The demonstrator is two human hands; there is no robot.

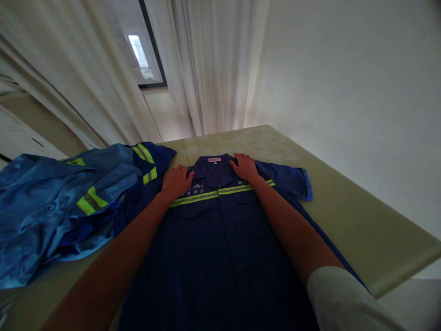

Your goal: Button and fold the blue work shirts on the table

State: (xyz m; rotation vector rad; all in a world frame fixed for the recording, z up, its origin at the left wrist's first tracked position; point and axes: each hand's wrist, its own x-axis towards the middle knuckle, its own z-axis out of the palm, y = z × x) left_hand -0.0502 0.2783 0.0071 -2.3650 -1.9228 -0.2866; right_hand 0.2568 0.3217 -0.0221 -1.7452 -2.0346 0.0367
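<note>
A dark blue work shirt (220, 239) with a yellow reflective chest stripe lies flat, front up, on the table (347, 207), collar pointing away from me. My left hand (176, 181) rests palm down on the shirt's left shoulder, fingers stretched out. On the right shoulder beside the collar lies my right hand (245, 166), also flat with fingers spread. Neither hand holds anything.
A heap of lighter blue garments with yellow reflective stripes (69, 202) lies on the table's left side. White curtains (203, 69) hang behind the table. A white wall stands to the right. The table's right edge (406, 271) runs close by my right sleeve.
</note>
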